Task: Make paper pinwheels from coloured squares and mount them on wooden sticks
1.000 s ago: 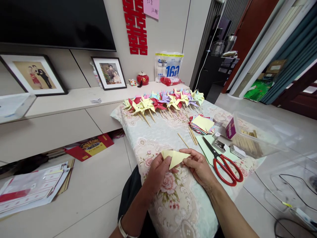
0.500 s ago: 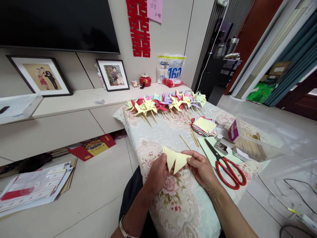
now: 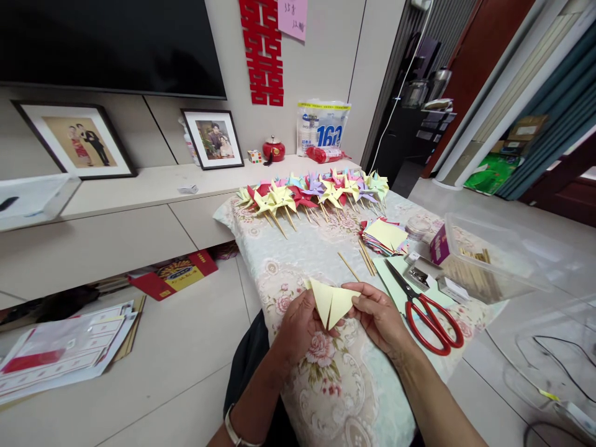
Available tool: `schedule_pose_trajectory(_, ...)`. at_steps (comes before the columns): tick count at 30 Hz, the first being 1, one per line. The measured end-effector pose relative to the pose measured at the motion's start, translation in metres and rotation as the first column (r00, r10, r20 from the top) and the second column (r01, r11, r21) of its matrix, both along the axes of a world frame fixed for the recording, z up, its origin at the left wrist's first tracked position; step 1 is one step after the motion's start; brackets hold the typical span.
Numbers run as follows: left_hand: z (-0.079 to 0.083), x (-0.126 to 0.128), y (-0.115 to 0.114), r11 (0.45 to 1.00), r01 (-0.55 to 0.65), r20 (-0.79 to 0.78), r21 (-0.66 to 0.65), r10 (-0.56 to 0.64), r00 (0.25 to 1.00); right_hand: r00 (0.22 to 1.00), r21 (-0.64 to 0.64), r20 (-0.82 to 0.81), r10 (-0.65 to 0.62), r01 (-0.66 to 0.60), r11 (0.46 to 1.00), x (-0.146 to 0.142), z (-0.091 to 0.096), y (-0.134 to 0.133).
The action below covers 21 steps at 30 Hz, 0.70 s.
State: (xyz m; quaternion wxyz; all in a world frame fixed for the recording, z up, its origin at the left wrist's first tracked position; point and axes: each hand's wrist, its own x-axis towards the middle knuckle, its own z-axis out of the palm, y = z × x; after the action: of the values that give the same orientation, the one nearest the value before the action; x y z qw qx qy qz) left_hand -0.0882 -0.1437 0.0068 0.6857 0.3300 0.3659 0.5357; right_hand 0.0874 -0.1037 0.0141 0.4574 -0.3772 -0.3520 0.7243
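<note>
Both hands hold a pale yellow folded paper [image 3: 331, 302] just above the floral tablecloth [image 3: 298, 248]. My left hand [image 3: 300, 329] pinches its left side and lower tip. My right hand [image 3: 379, 316] grips its right corner with thumb and fingers. The sheet is creased into two triangular flaps that meet at a point below. Red-handled scissors [image 3: 426, 313] lie just right of my right hand. A few thin wooden sticks [image 3: 361, 259] lie beyond the paper.
A row of several finished paper pinwheels [image 3: 314, 192] lies at the table's far end. A stack of coloured paper squares [image 3: 384, 236], a stapler [image 3: 416, 273] and a clear plastic box [image 3: 488, 257] holding sticks stand at the right. Papers [image 3: 60, 354] lie on the floor at the left.
The yellow paper went from a flat triangle to two flaps folded down toward a point. The flaps are now closer together. Both hands stayed in place.
</note>
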Motion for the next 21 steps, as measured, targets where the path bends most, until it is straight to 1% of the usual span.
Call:
schedule_pose_trajectory(5, 0.0070, 0.0011, -0.0004, 0.999, -0.013, -0.045, -0.036, 0.012, 0.999, 1.000, -0.027, -0.016, 0.015, -0.016, 1.000, -0.0011, 0.0054, -0.0010)
schedule_pose_trajectory(8, 0.0099, 0.0030, -0.0005, 0.998, -0.020, -0.008, -0.058, 0.020, 1.000, 0.998, -0.019, -0.019, 0.053, -0.053, 0.998, -0.0015, 0.0069, -0.0020)
schedule_pose_trajectory(12, 0.0077, 0.0052, -0.0014, 0.996, -0.030, 0.019, -0.079, 0.031, 0.999, 0.997, -0.014, -0.013, 0.083, -0.083, 0.996, -0.0010, 0.0070, -0.0024)
schedule_pose_trajectory(15, 0.0046, 0.0056, -0.0018, 0.998, -0.051, 0.022, -0.046, 0.052, 0.998, 0.995, -0.008, 0.004, 0.098, -0.098, 0.995, -0.0003, 0.0068, -0.0019)
schedule_pose_trajectory(18, 0.0027, 0.0049, -0.0020, 0.996, -0.090, -0.032, 0.004, 0.090, 0.995, 0.993, -0.008, 0.029, 0.113, -0.112, 0.994, 0.0003, 0.0060, -0.0016)
schedule_pose_trajectory(21, 0.0020, 0.0047, -0.0022, 0.993, -0.116, -0.069, 0.018, 0.117, 0.991, 0.992, 0.005, 0.039, 0.120, -0.120, 0.993, 0.0008, 0.0045, -0.0022)
